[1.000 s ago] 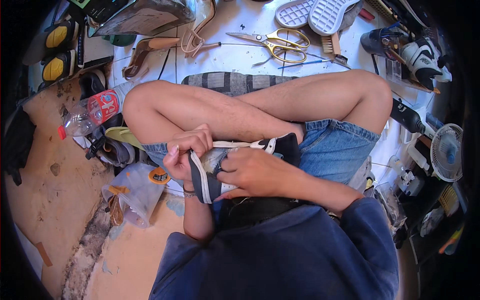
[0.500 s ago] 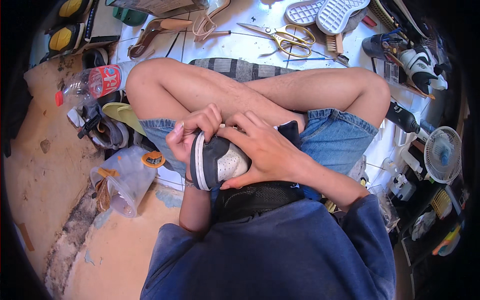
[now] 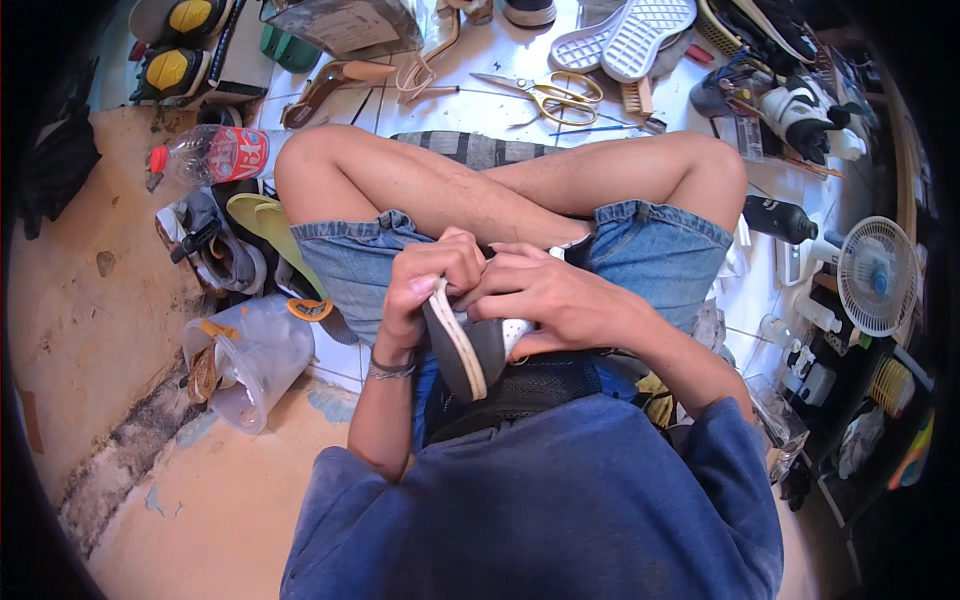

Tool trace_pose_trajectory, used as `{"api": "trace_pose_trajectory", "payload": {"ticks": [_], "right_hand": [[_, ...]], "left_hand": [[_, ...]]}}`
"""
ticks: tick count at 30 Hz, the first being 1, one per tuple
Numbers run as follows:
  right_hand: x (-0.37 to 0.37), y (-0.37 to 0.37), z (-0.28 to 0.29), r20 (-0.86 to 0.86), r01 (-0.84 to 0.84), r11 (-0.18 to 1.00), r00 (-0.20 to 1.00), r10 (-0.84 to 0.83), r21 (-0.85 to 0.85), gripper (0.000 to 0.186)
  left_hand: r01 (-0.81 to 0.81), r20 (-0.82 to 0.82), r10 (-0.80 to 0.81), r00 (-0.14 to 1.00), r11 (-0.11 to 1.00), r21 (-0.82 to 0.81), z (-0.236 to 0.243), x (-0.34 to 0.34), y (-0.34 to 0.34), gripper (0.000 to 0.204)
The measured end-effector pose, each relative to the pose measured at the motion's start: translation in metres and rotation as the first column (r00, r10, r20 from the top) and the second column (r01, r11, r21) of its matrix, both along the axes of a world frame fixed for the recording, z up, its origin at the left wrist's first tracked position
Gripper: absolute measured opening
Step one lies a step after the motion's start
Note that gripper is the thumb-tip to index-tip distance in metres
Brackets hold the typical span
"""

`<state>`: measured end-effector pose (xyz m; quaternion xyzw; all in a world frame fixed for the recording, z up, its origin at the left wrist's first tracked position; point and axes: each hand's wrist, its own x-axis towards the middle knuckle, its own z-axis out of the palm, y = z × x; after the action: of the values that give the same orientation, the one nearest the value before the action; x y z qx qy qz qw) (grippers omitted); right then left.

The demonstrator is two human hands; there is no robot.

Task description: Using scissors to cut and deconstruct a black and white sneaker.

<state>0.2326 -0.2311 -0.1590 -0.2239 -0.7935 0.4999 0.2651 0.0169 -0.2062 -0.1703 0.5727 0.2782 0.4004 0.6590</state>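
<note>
Over my lap I hold a black and white sneaker (image 3: pixel 470 350), its toe end turned toward my body and its pale sole edge facing left. My left hand (image 3: pixel 432 285) is closed at the far end of that sole edge, with fingers curled and thumb pressed in. Whether it also pinches something small cannot be made out. My right hand (image 3: pixel 555 300) wraps over the upper from the right, thumb on the near side and fingertips close to the left hand. The shoe's far end is mostly hidden beneath both hands.
Gold-handled scissors (image 3: pixel 560 97), a brush (image 3: pixel 636 97) and white soles (image 3: pixel 650 40) lie beyond my crossed legs. On the left are a plastic bottle (image 3: pixel 205 155), a tipped see-through bucket (image 3: pixel 250 365) and worn shoes (image 3: pixel 225 250). A small fan (image 3: pixel 877 275) stands right.
The sneaker has tilted and shifted right, showing more of its sole edge and less of the white toe. Both hands moved with it, keeping hold. The head view has shifted slightly.
</note>
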Motion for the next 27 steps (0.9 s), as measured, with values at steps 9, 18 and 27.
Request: {"api": "trace_pose_trajectory", "payload": {"ticks": [9, 18, 27], "right_hand": [[0.003, -0.048, 0.096, -0.162, 0.076, 0.894, 0.987, -0.004, 0.441, 0.008], [0.003, -0.08, 0.098, -0.252, 0.065, 0.971, 0.968, -0.005, 0.231, 0.004], [0.009, -0.076, 0.094, -0.249, 0.093, 0.978, 0.967, -0.044, 0.185, 0.004]], "left_hand": [[0.522, -0.062, -0.599, 0.798, 0.637, 0.568, 0.118, -0.01, -0.006, 0.051], [0.612, -0.095, -0.671, 0.735, 0.596, 0.521, 0.141, -0.031, -0.024, 0.031], [0.527, -0.01, -0.629, 0.778, 0.642, 0.557, 0.123, -0.04, -0.02, 0.028]]}}
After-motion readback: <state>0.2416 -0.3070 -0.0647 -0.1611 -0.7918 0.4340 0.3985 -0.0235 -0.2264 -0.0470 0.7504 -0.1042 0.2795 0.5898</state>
